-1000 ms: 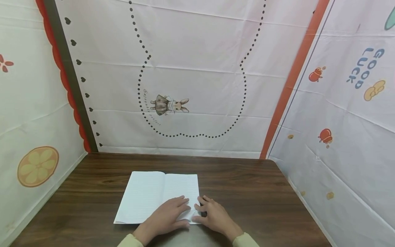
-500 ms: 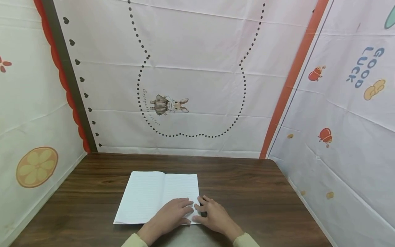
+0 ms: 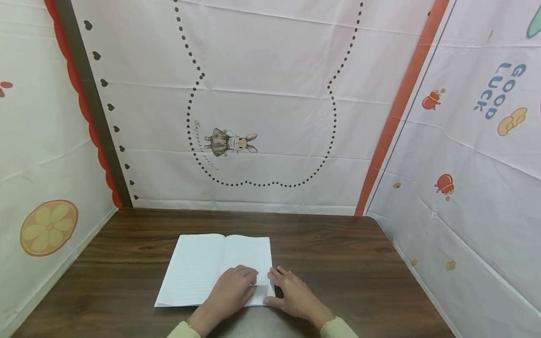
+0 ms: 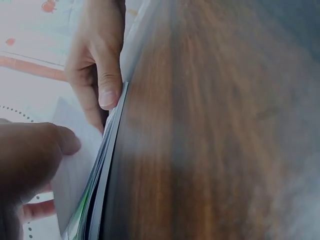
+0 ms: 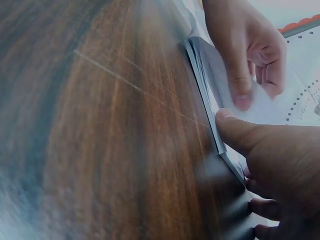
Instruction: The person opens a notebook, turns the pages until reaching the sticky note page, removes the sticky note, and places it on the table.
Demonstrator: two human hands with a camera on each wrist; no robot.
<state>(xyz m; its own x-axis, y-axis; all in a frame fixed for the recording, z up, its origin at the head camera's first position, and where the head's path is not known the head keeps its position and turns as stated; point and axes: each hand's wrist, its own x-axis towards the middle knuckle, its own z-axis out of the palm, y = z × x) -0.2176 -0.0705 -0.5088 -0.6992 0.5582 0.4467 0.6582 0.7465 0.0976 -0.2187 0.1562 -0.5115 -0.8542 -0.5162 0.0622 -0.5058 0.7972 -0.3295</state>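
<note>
An open notebook [image 3: 202, 270] with lined white pages lies on the brown wooden table. My left hand [image 3: 233, 286] is over its right-hand page, fingers curled, and pinches a page [image 5: 215, 70] near the lower edge. That page bends up off the stack, as both wrist views show. At the notebook's lower right corner rests my right hand [image 3: 293, 293], its thumb [image 5: 232, 120] on the page and its other fingers spread along the right edge. In the left wrist view the stacked page edges [image 4: 95, 195] show side-on between the hands.
White printed cloth walls [image 3: 270, 117] enclose the wooden table [image 3: 338, 253] at the back and both sides. A dark patch [image 3: 279, 292] shows under my right palm beside the notebook's edge.
My left hand has drawn back a little to the left, and its fingers have curled, lifting the page's lower right part. The right hand stays nearly in place.
</note>
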